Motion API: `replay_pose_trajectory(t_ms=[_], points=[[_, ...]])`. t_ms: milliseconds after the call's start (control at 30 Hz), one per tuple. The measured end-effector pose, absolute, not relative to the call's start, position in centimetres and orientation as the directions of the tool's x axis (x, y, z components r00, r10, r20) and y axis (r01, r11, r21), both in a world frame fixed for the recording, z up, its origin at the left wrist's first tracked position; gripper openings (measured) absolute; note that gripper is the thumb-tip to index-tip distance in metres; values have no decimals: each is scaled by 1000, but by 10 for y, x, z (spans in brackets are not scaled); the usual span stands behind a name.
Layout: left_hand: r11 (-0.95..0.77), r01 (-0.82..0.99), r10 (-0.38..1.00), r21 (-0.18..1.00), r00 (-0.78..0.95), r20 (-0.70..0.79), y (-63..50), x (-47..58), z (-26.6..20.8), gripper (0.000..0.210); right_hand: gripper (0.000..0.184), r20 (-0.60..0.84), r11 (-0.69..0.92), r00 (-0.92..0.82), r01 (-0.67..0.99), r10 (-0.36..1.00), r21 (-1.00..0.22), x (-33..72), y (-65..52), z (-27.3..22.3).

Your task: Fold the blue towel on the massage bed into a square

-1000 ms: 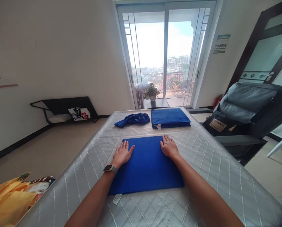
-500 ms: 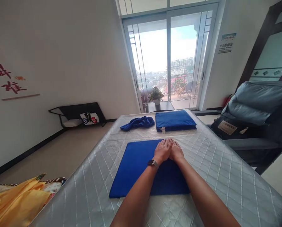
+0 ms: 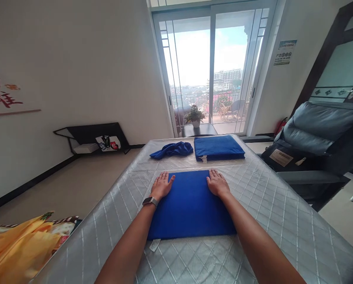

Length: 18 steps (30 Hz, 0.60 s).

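Observation:
A folded blue cloth (image 3: 191,209) lies flat on the silver quilted mattress (image 3: 259,213) in front of me, a white label poking from its near left edge. My left hand (image 3: 161,186), with a watch at the wrist, rests flat on the cloth's far left corner. On the far right corner lies my right hand (image 3: 218,183), its fingers stretched out. Neither hand grips anything. Beyond them are a neat stack of folded blue cloths (image 3: 219,148) and, to its left, a crumpled blue cloth (image 3: 173,149).
A dark recliner (image 3: 309,138) with a black bag on it stands at the right. Yellow fabric (image 3: 23,244) lies at the lower left. Past the mattress, a potted plant (image 3: 196,117) stands on a small table before the sliding glass door. A black rack (image 3: 93,138) is by the wall.
My left hand has moved left, away from beside my right hand, to the cloth's far left corner. My right hand stays near the far right corner. The view has shifted slightly.

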<state>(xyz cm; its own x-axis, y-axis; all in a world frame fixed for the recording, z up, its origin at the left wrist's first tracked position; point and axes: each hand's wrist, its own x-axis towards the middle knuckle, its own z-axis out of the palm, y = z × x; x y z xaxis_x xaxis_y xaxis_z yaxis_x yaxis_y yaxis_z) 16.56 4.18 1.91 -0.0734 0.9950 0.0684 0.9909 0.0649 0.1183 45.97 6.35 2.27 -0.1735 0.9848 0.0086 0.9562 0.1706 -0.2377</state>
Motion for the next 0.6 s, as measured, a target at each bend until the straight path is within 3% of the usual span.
replay_pose_trajectory(t_ms=[600], points=[[72,987,988,145,-90,123,42,162,13,83,65,2,159,-162,966,987,-205,459,62,26]])
